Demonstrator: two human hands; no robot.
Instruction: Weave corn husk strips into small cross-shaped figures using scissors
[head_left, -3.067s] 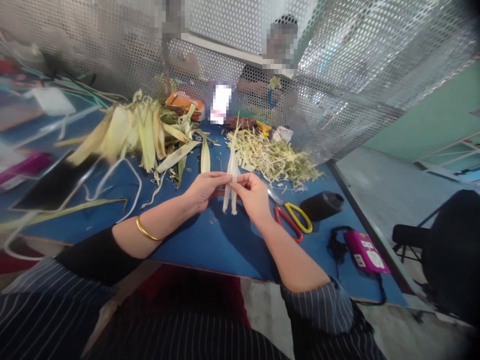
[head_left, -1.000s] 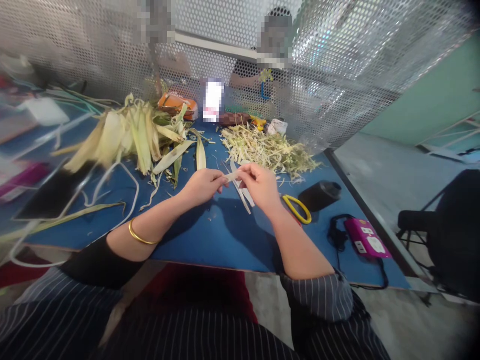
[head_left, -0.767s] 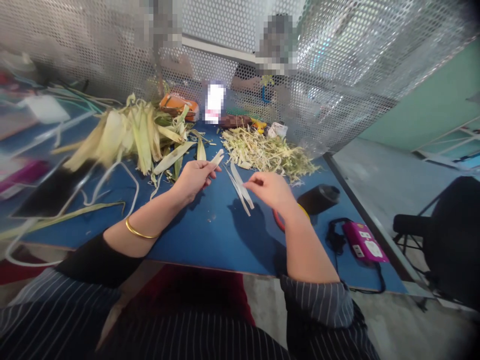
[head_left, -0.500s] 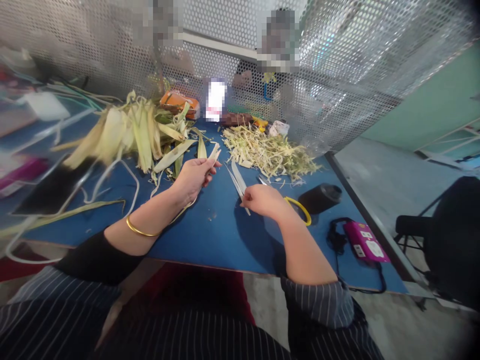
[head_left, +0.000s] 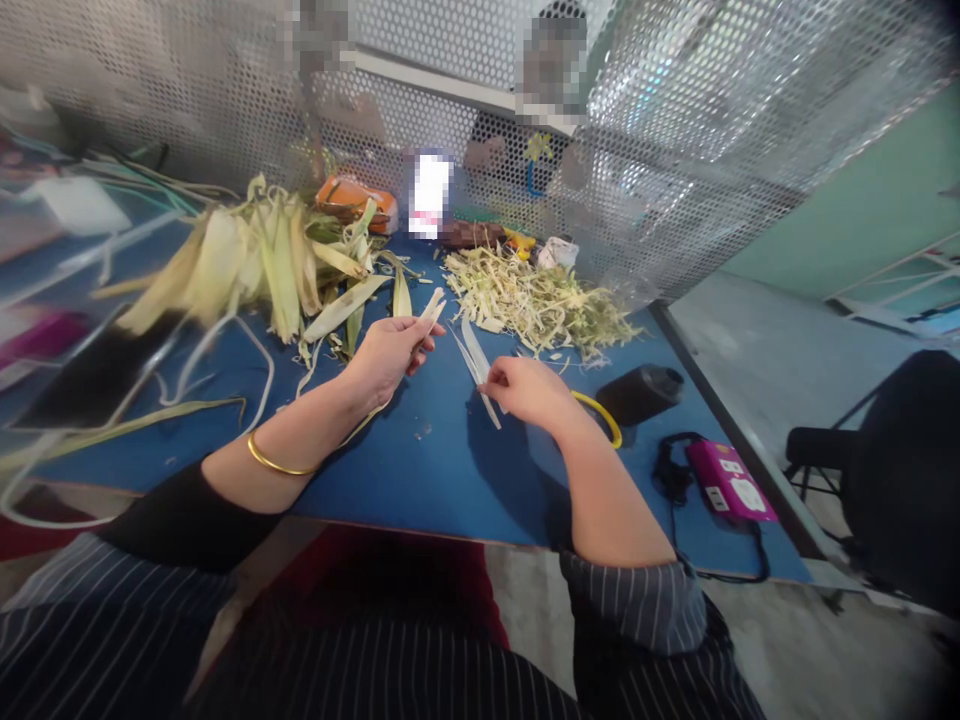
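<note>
My left hand (head_left: 394,357) is closed around a bundle of pale husk strips (head_left: 433,305), whose tips stick up past the thumb; a thin tail trails below the wrist. Thin whitish strips (head_left: 474,355) lie on the blue table (head_left: 427,470) in front of my right hand (head_left: 525,392). Its thumb and forefinger are pinched on one of these strips. A heap of shredded husk (head_left: 532,300) lies beyond that hand, and a pile of whole corn husks (head_left: 277,260) is at the back left.
Near my right forearm are a yellow ring handle (head_left: 600,418), a black cylinder (head_left: 643,393) and a magenta box (head_left: 731,482) with a black cord. An orange packet (head_left: 356,203) and a lit phone (head_left: 430,195) stand before the perforated metal screen (head_left: 450,110). White cords curve at left.
My right hand has shifted slightly up and its fingers have moved on the strips. My left hand keeps its bundle almost in place. The view has moved a little.
</note>
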